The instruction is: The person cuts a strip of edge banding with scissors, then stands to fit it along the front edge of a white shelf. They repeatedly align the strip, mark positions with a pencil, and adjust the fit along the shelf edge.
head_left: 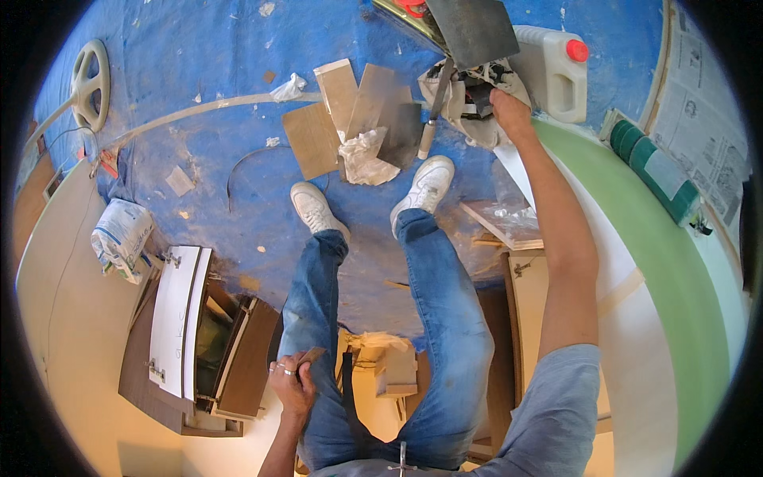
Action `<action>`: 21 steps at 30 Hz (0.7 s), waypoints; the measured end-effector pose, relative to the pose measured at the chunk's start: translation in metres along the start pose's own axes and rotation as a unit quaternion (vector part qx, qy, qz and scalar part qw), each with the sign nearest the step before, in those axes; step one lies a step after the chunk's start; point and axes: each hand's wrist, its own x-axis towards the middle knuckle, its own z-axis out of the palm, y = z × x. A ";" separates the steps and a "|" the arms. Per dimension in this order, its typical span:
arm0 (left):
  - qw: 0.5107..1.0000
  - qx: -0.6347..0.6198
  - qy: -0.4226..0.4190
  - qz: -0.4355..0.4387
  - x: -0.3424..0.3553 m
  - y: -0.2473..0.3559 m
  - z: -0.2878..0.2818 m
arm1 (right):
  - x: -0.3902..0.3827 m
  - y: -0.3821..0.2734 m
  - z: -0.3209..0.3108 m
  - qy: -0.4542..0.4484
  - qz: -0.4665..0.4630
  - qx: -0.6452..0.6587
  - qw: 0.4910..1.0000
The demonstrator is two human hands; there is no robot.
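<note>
The left hand [292,385] is closed, its fingers curled and the thumb pressing a small flat brown piece [312,355] against them. The piece juts out past the thumb above the person's left thigh, clear of the blue floor sheet [199,71]. A ring shows on one finger.

The right arm stretches out toward the far right corner of the blue floor sheet, where the right hand [509,111] is at the mouth of a beige cloth bag [479,133]. Its fingers are bent at the edge of a dark flat item [480,97] among the bag's contents; they are partly hidden, so I cannot tell whether they grasp it or only touch it.

Just right of the bag, toward the sheet's right edge, stands a white canister [548,75] with a red cap. A dark square panel [473,32] lies beyond the bag, on the far side. Along the bag's left side is a long-bladed tool with a pale handle [427,139]. Left of that handle lie several thin boards [310,141] and a crumpled wrapper [367,159], just past the white shoes [319,209].
</note>
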 end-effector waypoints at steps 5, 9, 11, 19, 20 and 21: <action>1.000 -0.006 0.010 0.000 0.001 -0.002 0.001 | 0.033 0.004 0.018 0.135 -0.009 0.058 0.989; 1.000 -0.012 0.011 0.003 0.003 -0.001 0.001 | 0.070 0.015 0.028 0.029 0.009 0.089 0.996; 1.000 -0.008 0.006 0.001 0.005 0.000 0.000 | 0.083 0.018 0.030 0.017 0.004 0.106 0.994; 1.000 -0.005 0.016 0.017 0.009 0.000 -0.002 | 0.101 0.029 0.050 0.013 -0.076 -0.008 0.997; 1.000 -0.003 0.011 0.014 0.009 0.001 -0.003 | 0.106 0.030 0.052 0.009 -0.088 -0.010 0.996; 1.000 -0.001 0.014 0.018 0.009 0.002 -0.002 | 0.112 0.031 0.053 0.011 -0.094 -0.015 0.995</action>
